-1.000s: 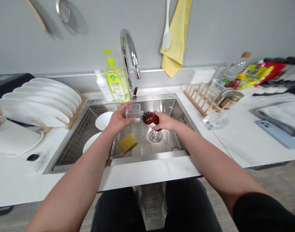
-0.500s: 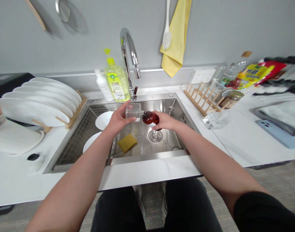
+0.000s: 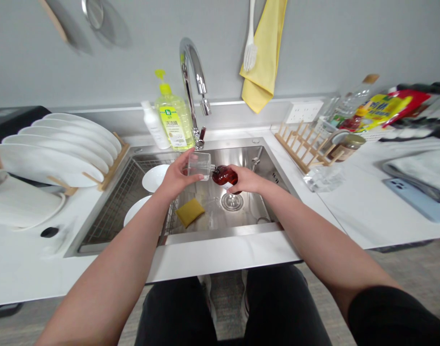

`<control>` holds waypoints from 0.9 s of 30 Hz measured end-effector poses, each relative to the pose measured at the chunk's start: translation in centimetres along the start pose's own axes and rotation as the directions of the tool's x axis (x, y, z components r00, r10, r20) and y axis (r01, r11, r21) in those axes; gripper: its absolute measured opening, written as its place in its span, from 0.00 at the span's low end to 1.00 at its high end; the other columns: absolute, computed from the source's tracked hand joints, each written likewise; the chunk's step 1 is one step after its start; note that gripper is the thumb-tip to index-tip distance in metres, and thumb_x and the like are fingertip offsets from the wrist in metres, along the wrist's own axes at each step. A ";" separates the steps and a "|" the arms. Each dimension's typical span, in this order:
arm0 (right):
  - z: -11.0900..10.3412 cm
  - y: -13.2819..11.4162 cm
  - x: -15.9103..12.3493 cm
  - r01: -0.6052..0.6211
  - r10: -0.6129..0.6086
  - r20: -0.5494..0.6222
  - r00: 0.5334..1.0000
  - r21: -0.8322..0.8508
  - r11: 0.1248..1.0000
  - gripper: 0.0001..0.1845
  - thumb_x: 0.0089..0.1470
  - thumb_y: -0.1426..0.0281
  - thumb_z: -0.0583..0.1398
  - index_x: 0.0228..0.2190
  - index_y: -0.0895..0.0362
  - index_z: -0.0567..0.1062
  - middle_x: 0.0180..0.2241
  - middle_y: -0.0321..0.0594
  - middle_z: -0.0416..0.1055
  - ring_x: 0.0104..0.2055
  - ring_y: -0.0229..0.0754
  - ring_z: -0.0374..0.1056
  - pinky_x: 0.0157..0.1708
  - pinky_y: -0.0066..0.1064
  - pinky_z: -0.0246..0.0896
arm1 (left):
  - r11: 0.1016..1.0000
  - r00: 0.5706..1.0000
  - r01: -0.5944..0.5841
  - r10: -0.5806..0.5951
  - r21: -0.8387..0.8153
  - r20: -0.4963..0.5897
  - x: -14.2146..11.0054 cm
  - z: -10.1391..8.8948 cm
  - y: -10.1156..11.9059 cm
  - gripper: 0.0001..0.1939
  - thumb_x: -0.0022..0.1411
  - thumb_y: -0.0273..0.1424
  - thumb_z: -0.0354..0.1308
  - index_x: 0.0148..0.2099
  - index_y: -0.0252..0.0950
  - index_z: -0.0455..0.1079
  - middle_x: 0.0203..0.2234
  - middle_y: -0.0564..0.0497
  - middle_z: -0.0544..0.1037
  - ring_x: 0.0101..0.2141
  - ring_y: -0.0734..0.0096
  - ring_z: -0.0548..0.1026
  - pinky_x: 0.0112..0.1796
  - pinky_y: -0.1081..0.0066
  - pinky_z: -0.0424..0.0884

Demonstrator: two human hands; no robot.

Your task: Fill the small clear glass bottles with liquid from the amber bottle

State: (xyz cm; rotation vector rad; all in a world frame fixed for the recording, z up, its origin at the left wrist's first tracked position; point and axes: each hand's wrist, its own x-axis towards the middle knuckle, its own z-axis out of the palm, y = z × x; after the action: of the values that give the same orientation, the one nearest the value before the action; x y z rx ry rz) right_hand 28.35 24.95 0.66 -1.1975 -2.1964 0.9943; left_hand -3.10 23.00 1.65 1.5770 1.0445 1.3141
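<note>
The clear bottle and the red bottle were held over the sink, both tipped on their sides, the neck of the clear one turned toward the red one. A small dark piece lay between them; to which it belonged could not be told. The left hand was curled part-way around the clear bottle, thumb along its near side. The right hand was bent around the red bottle, gripping its right part and hiding some of it.

Below the bottles, the drain lay in the basin floor, with the yellow sponge to its left. Farther left, two white dishes sat by the wire rack, the nearer one partly covered by the left forearm.

Behind the sink stood the tap, with the soap and the white bottle beside it. On the desk, plates stood in a row at left, near the jug; at right were the wooden rack, the jar and the phone. The brush and yellow cloth hung on the wall.
</note>
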 end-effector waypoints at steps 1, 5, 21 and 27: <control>0.0 0.1 0.0 0.001 -0.001 -0.002 1.000 -0.005 1.000 0.44 0.41 0.68 0.81 0.60 0.50 0.80 0.52 0.41 0.87 0.54 0.59 0.83 0.56 0.47 0.78 | 1.000 1.000 -0.004 0.004 0.002 -0.001 0.0 0.0 -0.1 0.58 0.44 0.36 0.88 0.77 0.45 0.73 0.63 0.42 0.81 0.62 0.43 0.81 0.63 0.47 0.79; 0.1 0.4 0.2 0.008 -0.008 -0.011 1.000 -0.024 1.000 0.45 0.41 0.68 0.82 0.61 0.51 0.80 0.52 0.43 0.87 0.55 0.60 0.83 0.57 0.48 0.78 | 1.000 1.000 -0.013 0.013 0.004 0.000 0.2 -0.3 -0.6 0.58 0.44 0.36 0.88 0.77 0.46 0.73 0.62 0.43 0.81 0.59 0.46 0.83 0.62 0.47 0.79; 0.2 0.1 0.2 0.021 -0.021 -0.021 1.000 -0.029 0.999 0.46 0.41 0.66 0.82 0.62 0.51 0.81 0.52 0.43 0.87 0.54 0.62 0.83 0.58 0.51 0.78 | 0.995 0.995 -0.100 0.100 0.009 0.008 0.3 -0.3 -0.7 0.59 0.45 0.39 0.89 0.78 0.45 0.72 0.60 0.43 0.82 0.62 0.45 0.82 0.66 0.45 0.78; 0.5 -0.3 0.1 0.003 -0.003 -0.033 0.999 -0.001 1.000 0.47 0.40 0.65 0.82 0.63 0.53 0.80 0.50 0.44 0.87 0.52 0.60 0.82 0.55 0.50 0.77 | 0.993 0.993 -0.120 0.120 0.014 0.003 0.4 -0.5 -0.7 0.61 0.45 0.40 0.90 0.79 0.47 0.71 0.61 0.42 0.82 0.63 0.42 0.81 0.66 0.43 0.77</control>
State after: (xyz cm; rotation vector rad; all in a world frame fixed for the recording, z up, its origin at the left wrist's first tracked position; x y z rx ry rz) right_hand 27.78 24.78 0.62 -1.2018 -2.1734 0.9653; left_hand -3.66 23.63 1.14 1.6737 0.9727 1.3877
